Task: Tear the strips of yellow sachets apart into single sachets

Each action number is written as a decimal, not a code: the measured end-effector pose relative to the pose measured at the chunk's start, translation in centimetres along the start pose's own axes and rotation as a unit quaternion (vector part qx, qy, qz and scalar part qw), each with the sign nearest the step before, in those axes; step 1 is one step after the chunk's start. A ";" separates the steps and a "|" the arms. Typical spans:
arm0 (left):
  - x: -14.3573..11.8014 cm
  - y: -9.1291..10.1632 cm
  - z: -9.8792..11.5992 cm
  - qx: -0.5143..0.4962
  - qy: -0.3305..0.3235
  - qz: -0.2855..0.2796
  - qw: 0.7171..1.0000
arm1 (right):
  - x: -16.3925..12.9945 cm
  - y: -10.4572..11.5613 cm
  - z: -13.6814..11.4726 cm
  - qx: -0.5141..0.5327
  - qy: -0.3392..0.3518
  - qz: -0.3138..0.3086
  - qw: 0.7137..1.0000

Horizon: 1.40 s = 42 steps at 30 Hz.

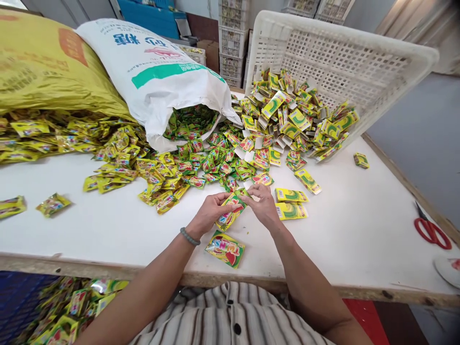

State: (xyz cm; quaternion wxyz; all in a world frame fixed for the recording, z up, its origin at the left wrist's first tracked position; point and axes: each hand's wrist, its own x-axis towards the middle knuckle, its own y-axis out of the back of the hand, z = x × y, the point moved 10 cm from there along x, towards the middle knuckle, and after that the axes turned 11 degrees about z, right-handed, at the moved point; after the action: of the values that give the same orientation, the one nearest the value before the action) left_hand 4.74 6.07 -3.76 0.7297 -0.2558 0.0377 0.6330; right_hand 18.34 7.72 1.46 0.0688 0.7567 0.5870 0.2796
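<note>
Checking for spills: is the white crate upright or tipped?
Tipped: the white crate lies on its side, small boxes spilling from its open face onto the table.

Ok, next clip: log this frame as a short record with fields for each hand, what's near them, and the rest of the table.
left hand: left hand holds a green-yellow packet
right hand: right hand pinches the same packet's top end
nearest: loose packet by the table edge; two flat cartons beside the right hand
behind: white sack spilling packets; tipped white crate of cartons
far right: red scissors
</note>
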 end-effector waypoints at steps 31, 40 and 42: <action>-0.6 2.2 2.9 -0.005 -0.130 0.100 0.986 | -1.3 -2.7 -1.0 0.180 -0.060 -0.075 0.979; -0.2 2.5 2.1 0.011 -0.117 0.104 0.988 | -1.4 -2.9 0.3 0.183 -0.133 -0.064 0.972; -0.2 2.4 2.1 0.016 -0.110 0.103 0.988 | -1.6 -3.1 1.5 0.236 -0.194 -0.061 0.950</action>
State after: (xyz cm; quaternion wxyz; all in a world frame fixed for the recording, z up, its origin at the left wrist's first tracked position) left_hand 1.86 6.90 -2.64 0.6646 -0.1678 -0.0068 0.7281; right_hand 16.20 7.53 -1.66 0.0179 0.7535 0.6568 -0.0242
